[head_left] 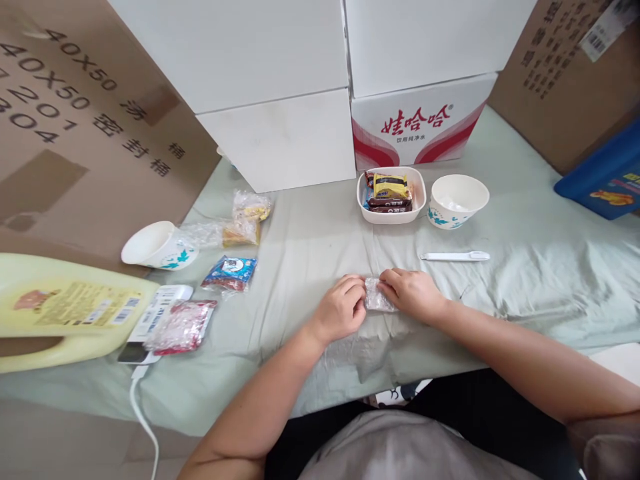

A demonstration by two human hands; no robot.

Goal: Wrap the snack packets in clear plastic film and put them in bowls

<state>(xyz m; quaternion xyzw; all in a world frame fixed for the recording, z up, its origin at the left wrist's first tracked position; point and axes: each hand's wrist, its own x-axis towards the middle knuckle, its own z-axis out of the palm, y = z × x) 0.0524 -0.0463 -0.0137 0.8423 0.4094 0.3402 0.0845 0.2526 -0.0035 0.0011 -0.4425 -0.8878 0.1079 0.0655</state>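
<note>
**Both hands pinched a small clear packet on the cloth**

The left hand [341,308] and the right hand [411,293] met at the middle of the pale green tablecloth [530,267], each pinching 1 end of a small clear plastic packet [376,297] that lay flat between them. Just beyond sat a white tray [364,200] of snack bars, a paper bowl [459,200] beside it, and a white pen-like tool [455,256] near the right hand. Well off to the left lay a tipped paper cup [157,245], a blue snack packet [230,272], a red snack packet [181,327] and a yellow jug [65,310].
</note>
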